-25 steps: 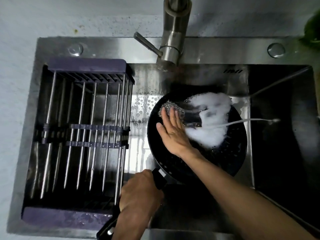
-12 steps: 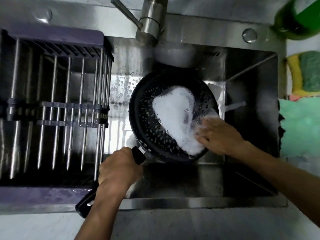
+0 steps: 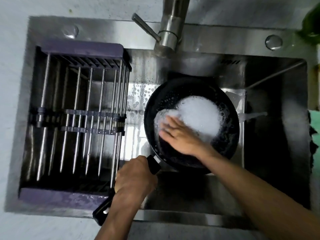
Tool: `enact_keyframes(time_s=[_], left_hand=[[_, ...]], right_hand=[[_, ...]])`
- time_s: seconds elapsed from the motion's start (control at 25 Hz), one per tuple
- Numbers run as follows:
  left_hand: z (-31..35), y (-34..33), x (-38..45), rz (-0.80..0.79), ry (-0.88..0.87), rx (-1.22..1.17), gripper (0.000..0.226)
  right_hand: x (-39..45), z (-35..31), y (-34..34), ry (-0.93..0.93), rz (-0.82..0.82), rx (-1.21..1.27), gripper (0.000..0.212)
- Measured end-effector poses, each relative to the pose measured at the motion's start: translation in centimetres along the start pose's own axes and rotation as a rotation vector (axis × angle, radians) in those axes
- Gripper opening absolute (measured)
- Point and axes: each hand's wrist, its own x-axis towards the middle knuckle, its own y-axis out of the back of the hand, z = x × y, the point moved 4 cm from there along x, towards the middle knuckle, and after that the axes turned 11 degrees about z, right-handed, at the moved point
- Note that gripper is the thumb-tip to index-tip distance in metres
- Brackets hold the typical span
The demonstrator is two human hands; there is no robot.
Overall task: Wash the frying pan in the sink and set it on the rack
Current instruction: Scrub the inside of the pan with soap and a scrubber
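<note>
Head view: the left hand (image 3: 134, 177) is closed around the handle (image 3: 153, 163) and holds the pan (image 3: 191, 126) steady, inside the sink (image 3: 190, 193). The right hand (image 3: 180, 135) lies flat in the pan, fingers straight, and presses down into the foam (image 3: 199, 113); whether a scrubber is under the fingers I cannot tell, foam covers them. I think the flat hand is for rubbing the bottom while the other hand stops the pan from turning. The rack (image 3: 78, 118) waits to the left of the left hand, nothing on it. The faucet (image 3: 170, 32) stands beyond the hands.

dim overall | glare on wet sink (image 3: 135, 129) floor | right basin dark | edges soft, motion blur
</note>
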Motion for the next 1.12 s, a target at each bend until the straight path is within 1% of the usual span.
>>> enact_keyframes(time_s=[0.04, 0.08, 0.12, 0.16, 0.2, 0.24, 0.28, 0.32, 0.36, 0.4, 0.44, 0.48, 0.52, 0.56, 0.6, 0.64, 0.68, 0.72, 0.76, 0.8, 0.84, 0.92, 0.96, 1.0, 1.04, 1.08, 1.12], left_hand=[[-0.2, -0.1, 0.1, -0.012, 0.017, -0.006, 0.032], [-0.3, 0.0, 0.2, -0.019, 0.03, -0.007, 0.032], [-0.4, 0.1, 0.1, -0.018, 0.033, -0.005, 0.032], [-0.3, 0.1, 0.1, -0.013, 0.026, 0.004, 0.033], [-0.4, 0.1, -0.1, -0.003, 0.014, 0.025, 0.033], [-0.3, 0.2, -0.2, 0.01, 0.002, 0.043, 0.034], [-0.2, 0.2, -0.2, 0.016, -0.003, 0.047, 0.035], [-0.1, 0.1, 0.0, 0.009, -0.002, 0.042, 0.035], [-0.2, -0.1, 0.2, -0.007, 0.008, 0.029, 0.036], [-0.3, -0.3, 0.3, -0.021, 0.019, 0.022, 0.036], [-0.3, -0.2, 0.2, -0.033, 0.025, 0.02, 0.036], [-0.3, -0.1, 0.2, -0.029, 0.029, 0.013, 0.036], [-0.4, 0.0, 0.1, -0.021, 0.029, 0.01, 0.035], [-0.3, 0.1, 0.0, -0.016, 0.02, 0.017, 0.034], [-0.2, 0.1, 0.0, -0.011, 0.01, 0.024, 0.034], [-0.1, 0.1, 0.0, -0.009, 0.005, 0.029, 0.035], [-0.1, 0.1, 0.1, -0.012, 0.008, 0.029, 0.035], [-0.1, 0.0, 0.1, -0.017, 0.015, 0.029, 0.036], [-0.1, -0.1, 0.2, -0.02, 0.024, 0.03, 0.036], [-0.2, -0.1, 0.3, -0.022, 0.031, 0.035, 0.035], [-0.3, -0.1, 0.4, -0.025, 0.036, 0.034, 0.034], [-0.3, -0.1, 0.3, -0.032, 0.047, 0.013, 0.033], [-0.3, -0.1, 0.3, -0.03, 0.042, 0.006, 0.033], [-0.3, -0.2, 0.2, -0.028, 0.03, 0.006, 0.033], [-0.4, 0.0, 0.2, -0.021, 0.017, 0.013, 0.033], [-0.4, 0.1, 0.2, -0.015, 0.004, 0.021, 0.033], [-0.1, 0.1, 0.2, -0.01, -0.008, 0.028, 0.033]], right_hand=[[2.0, 1.4, 1.8, -0.019, 0.092, -0.11, 0.064], [1.9, 3.3, 2.6, -0.097, 0.13, -0.227, 0.066], [0.3, 4.9, 2.3, -0.137, 0.124, -0.273, 0.066], [-1.7, 5.4, 1.0, -0.143, 0.059, -0.26, 0.063], [-3.3, 3.9, -1.1, -0.09, -0.021, -0.21, 0.059], [-3.4, 1.5, -2.1, -0.003, -0.056, -0.124, 0.056], [-1.7, 0.3, -2.4, 0.07, -0.033, -0.05, 0.056], [0.9, 0.1, -1.4, 0.061, -0.009, -0.021, 0.06], [2.9, 1.2, 0.8, 0.006, 0.06, -0.059, 0.063], [3.4, 2.9, 2.5, -0.083, 0.113, -0.153, 0.065], [2.4, 5.0, 2.9, -0.151, 0.141, -0.234, 0.065], [0.0, 6.3, 2.0, -0.178, 0.148, -0.281, 0.062], [-2.6, 5.5, 0.1, -0.196, 0.1, -0.269, 0.058], [-3.9, 3.2, -1.7, -0.132, 0.024, -0.135, 0.053], [-3.4, 0.5, -2.6, -0.024, 0.024, 0.116, 0.05], [-1.0, -2.1, -2.7, 0.082, 0.08, 0.397, 0.049], [2.1, -4.7, -1.9, 0.091, 0.116, 0.581, 0.05], [4.1, -6.3, -0.2, 0.017, 0.194, 0.684, 0.052], [4.7, -6.7, 0.4, -0.049, 0.241, 0.732, 0.054], [3.9, -6.1, -0.7, -0.084, 0.207, 0.734, 0.056], [1.6, -5.3, -1.8, -0.064, 0.152, 0.683, 0.059], [-4.4, -2.6, -3.3, 0.005, -0.089, 0.456, 0.059], [-6.9, -0.9, -3.2, -0.008, -0.172, 0.327, 0.057], [-8.0, 0.2, -2.8, -0.047, -0.217, 0.218, 0.056], [-7.6, 0.7, -2.5, -0.06, -0.228, 0.187, 0.055], [-6.0, 0.0, -2.3, -0.045, -0.207, 0.269, 0.054], [-3.5, -1.3, -1.7, -0.007, -0.144, 0.367, 0.053]])
